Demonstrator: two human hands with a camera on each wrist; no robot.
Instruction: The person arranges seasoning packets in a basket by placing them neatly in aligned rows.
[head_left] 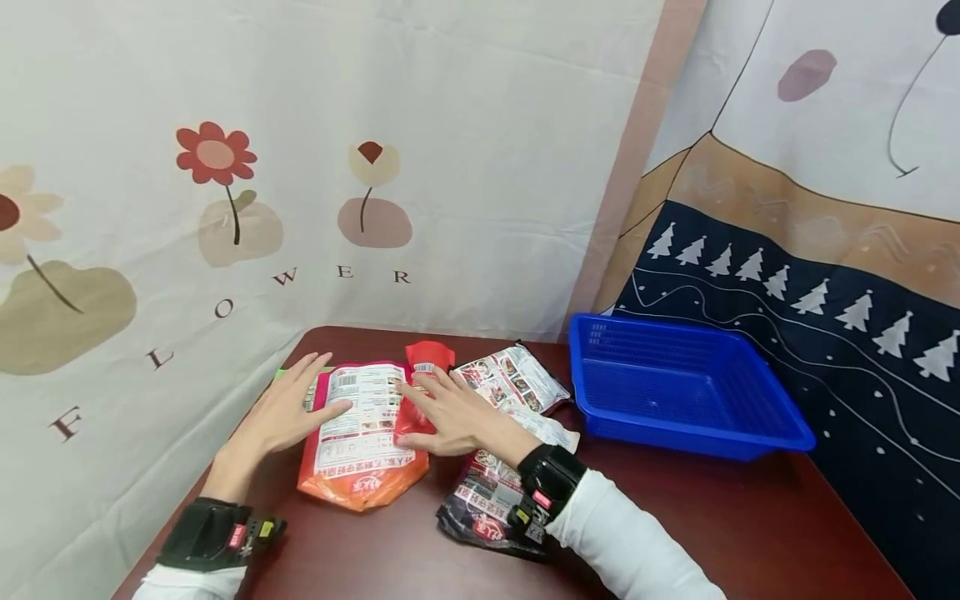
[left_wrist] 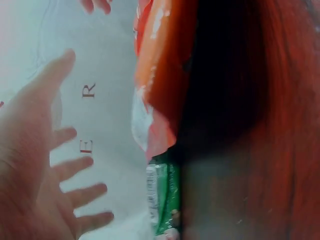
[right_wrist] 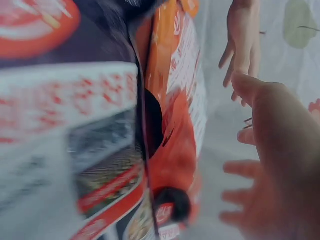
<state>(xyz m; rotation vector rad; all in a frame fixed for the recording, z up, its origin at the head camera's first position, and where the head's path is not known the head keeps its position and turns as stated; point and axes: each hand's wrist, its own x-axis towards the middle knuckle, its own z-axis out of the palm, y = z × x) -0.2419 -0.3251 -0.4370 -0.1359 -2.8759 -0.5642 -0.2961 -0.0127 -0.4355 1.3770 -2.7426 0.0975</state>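
2 hands: left hand [head_left: 288, 408], right hand [head_left: 450, 414] flat-fingered on orange packet [head_left: 363, 437] | 4 packets | 1 blue basket [head_left: 678, 392]

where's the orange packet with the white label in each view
Head: the orange packet lies lower centre on the table, under both hands.
Left wrist: it fills the upper right, blurred.
Right wrist: it runs down the middle.
Shared landmark: the left hand beside it.

Left hand [head_left: 288, 406] flat, fingers spread, right hand [head_left: 450, 414] flat, fingers extended
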